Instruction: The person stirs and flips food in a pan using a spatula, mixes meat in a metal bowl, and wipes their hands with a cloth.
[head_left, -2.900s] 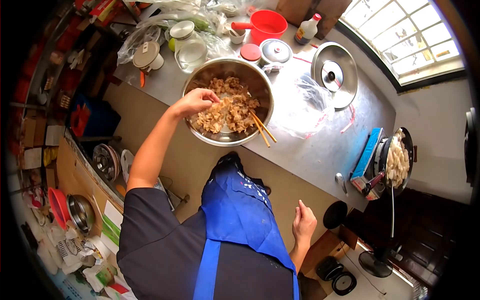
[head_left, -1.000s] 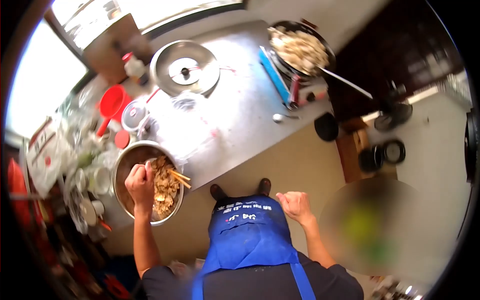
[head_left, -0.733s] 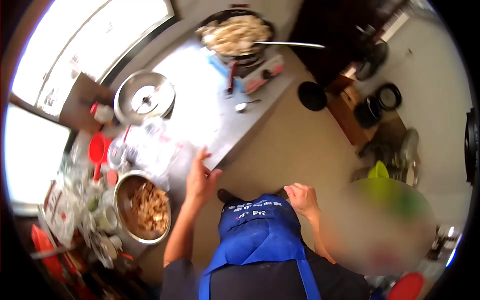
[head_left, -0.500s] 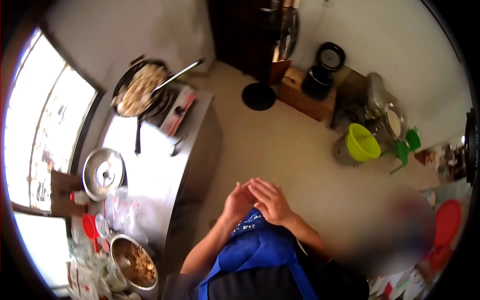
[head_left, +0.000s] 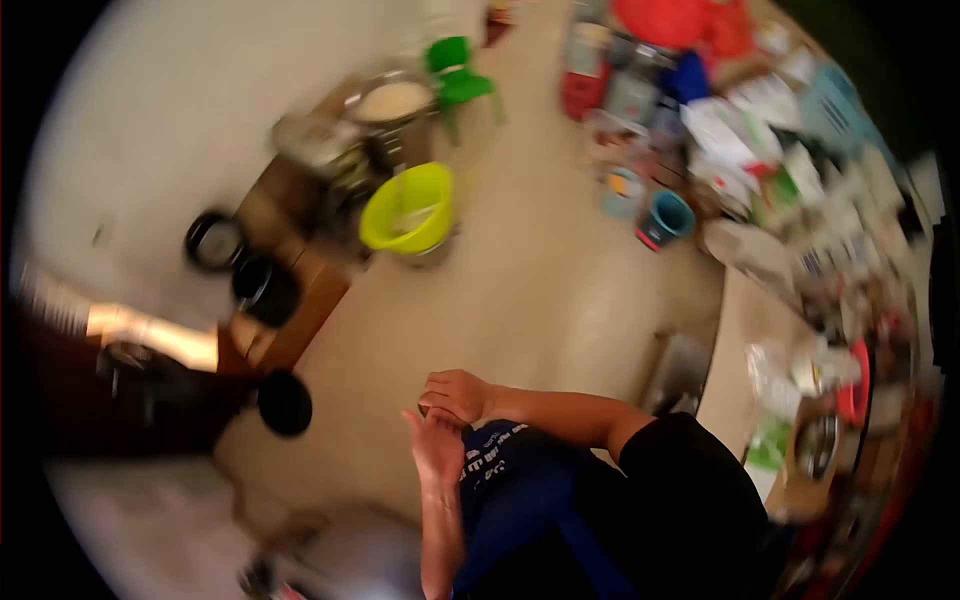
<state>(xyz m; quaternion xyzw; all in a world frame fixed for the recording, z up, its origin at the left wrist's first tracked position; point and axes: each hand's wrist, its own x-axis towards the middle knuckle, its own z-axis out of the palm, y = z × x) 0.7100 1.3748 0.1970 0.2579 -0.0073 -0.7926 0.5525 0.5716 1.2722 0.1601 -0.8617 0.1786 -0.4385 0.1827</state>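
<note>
My left hand is held up in front of the apron, thumb out to the side and fingers apart, with nothing visible in it. Coming in from the right, my right hand touches the fingertips of my left hand. Its fingers are curled, and whatever they may hold is hidden. Both hands are over the floor, just beyond the apron's printed lettering. Motion blurs the picture.
A yellow-green basin stands at the upper middle, near a green chair. Black pots are at left with a black round object below. A teal bin and a cluttered counter are at right.
The view has swung right, away from the metal table, mixing bowl and pan. My left hand has left the bowl of food, and my two hands have come together.
</note>
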